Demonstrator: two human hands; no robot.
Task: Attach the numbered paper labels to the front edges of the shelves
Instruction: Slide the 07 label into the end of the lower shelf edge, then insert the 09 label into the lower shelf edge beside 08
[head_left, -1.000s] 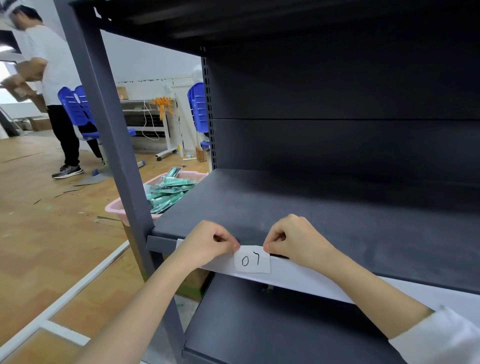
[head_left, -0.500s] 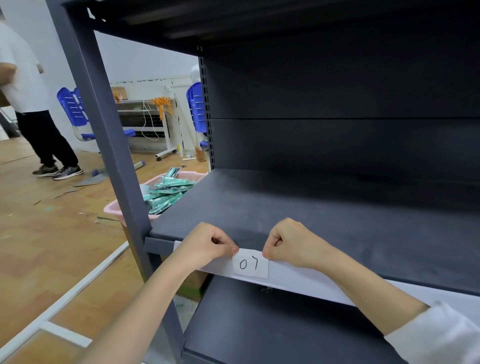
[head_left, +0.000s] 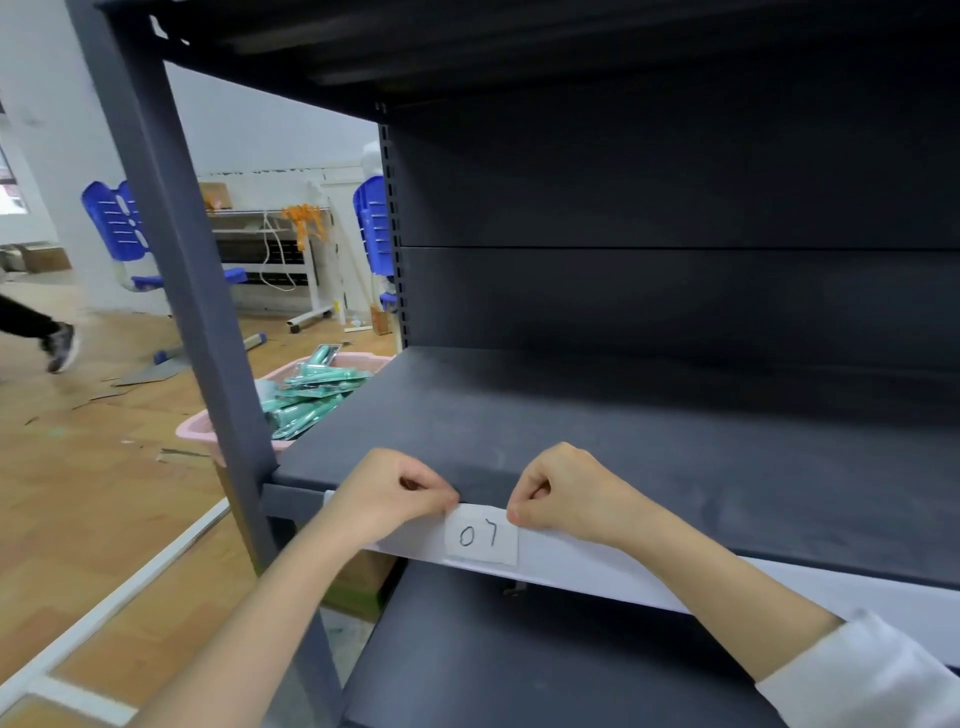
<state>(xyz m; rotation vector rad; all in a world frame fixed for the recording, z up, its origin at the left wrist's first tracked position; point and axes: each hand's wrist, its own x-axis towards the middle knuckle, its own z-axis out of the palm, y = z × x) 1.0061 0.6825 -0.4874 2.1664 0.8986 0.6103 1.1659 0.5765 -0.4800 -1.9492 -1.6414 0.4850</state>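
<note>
The label (head_left: 482, 535), a small white paper square handwritten "07", lay flat on the shelf's white front edge (head_left: 582, 566). The left hand (head_left: 387, 496) and right hand (head_left: 563, 491), fingers curled, pinched its upper corners between them.

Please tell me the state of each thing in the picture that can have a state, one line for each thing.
paper label: marked 07, lying on the white front strip, pinched at both top corners.
left hand: fingers curled, pinching the label's left corner.
right hand: fingers curled, pinching the label's right corner.
shelf: bare on top.
pink basket: filled with green packets.
</note>
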